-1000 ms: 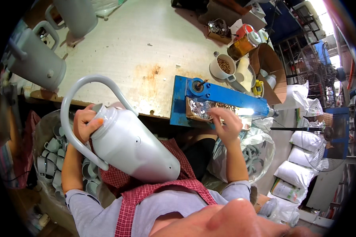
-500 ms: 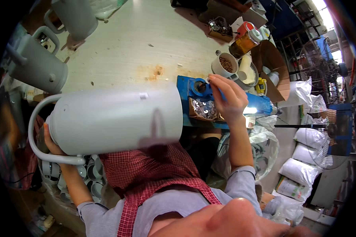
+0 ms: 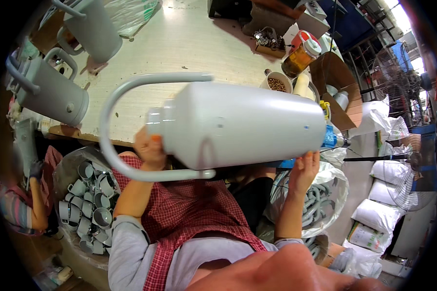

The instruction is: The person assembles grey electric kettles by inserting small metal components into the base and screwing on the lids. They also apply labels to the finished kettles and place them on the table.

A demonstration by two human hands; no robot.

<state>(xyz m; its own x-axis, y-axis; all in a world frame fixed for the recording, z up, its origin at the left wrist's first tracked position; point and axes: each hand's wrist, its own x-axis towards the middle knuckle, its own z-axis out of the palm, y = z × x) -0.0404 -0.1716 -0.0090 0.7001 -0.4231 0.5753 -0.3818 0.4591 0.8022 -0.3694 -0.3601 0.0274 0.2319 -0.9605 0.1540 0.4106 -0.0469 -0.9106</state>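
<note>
A large pale grey thermos jug body (image 3: 257, 127) lies sideways across my lap and the table edge, neck to the left and base to the right. Its curved bail handle (image 3: 112, 99) swings out beyond the neck. My left hand (image 3: 149, 149) is closed round the neck. At the base end, my right hand (image 3: 304, 169) grips the lower rim with its fingers. Most of the blue bench machine (image 3: 330, 137) is hidden behind the jug; only its right end shows.
Two more grey jugs (image 3: 53, 92) stand at the table's left. A cup of brass-coloured bits (image 3: 277, 81), an amber jar (image 3: 298, 57) and a cardboard box (image 3: 344, 106) sit at the right. Bags of grey cups (image 3: 102, 218) and handles (image 3: 318, 206) flank me. A co-worker's gloved hand (image 3: 36, 169) shows far left.
The jug has moved right and up, now covering most of the blue machine. My right hand has left the small part above the machine and come down to the jug's base.
</note>
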